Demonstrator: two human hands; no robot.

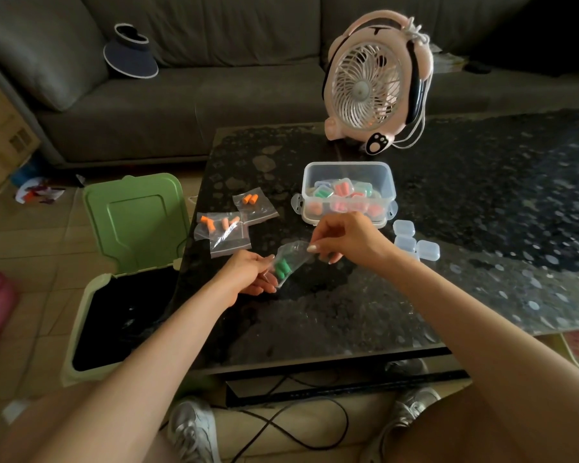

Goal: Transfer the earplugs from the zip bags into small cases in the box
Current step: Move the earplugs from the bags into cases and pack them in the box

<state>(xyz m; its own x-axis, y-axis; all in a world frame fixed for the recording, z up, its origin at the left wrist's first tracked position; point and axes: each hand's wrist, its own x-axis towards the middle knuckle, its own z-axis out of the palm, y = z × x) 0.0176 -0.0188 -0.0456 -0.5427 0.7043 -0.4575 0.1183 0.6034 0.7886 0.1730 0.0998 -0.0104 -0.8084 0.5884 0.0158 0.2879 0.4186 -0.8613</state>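
Note:
Both hands hold one clear zip bag (290, 260) with green earplugs (281, 267) just above the dark table. My left hand (249, 274) grips its lower end. My right hand (343, 237) pinches its upper edge. Three more zip bags with orange earplugs (229, 228) lie on the table to the left. A clear plastic box (348, 192) behind my right hand holds several small cases filled with coloured earplugs. Three empty clear cases (411, 243) sit to the right of my right hand.
A pink desk fan (371, 85) stands at the table's far side behind the box. A green bin (127, 272) with its lid raised stands on the floor left of the table. A grey sofa (214, 78) runs behind. Cables lie on the floor under the table's near edge.

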